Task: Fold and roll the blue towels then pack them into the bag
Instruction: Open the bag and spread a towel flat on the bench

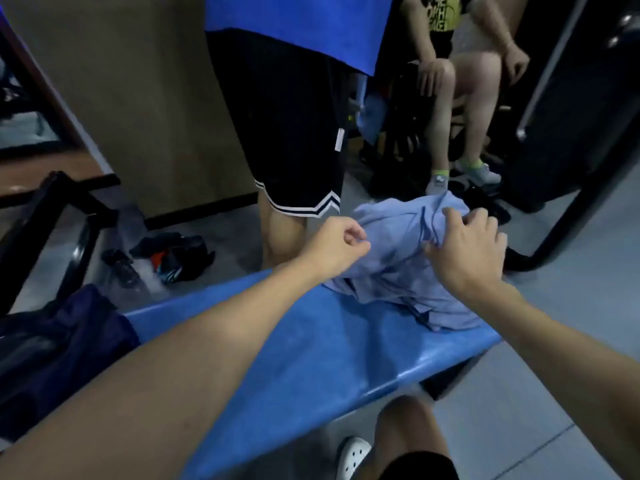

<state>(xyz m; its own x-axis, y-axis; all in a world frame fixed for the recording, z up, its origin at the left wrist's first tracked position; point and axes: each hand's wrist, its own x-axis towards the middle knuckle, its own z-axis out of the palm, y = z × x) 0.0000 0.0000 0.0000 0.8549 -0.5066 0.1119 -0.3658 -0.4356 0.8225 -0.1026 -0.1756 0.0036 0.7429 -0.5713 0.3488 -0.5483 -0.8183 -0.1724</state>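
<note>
Pale blue crumpled cloth towel (398, 268) heaped at right end of glossy blue plastic bench (311, 358), reaching its far edge. Right hand (467, 247) grip bunches a fold; left hand (336, 244) grip curled at hem, hold unclear. Risk: lopsided pull drags cloth off bench's far edge.

Blue moulded plastic bench (311, 348), glossy seat, runs diagonally across the view. Pale-blue towels (398, 268) lie crumpled in one heap on the bench's right end, with part of the heap spilling past the bench's far edge. Dark navy bag (62, 341) is slumped at the bench's left end; can't tell how much of it rests on the seat. Grey floor (519, 393) under the bench. A pile of dark clothing (176, 254) lies on the floor beyond the bench's far side, towards the left.
</note>
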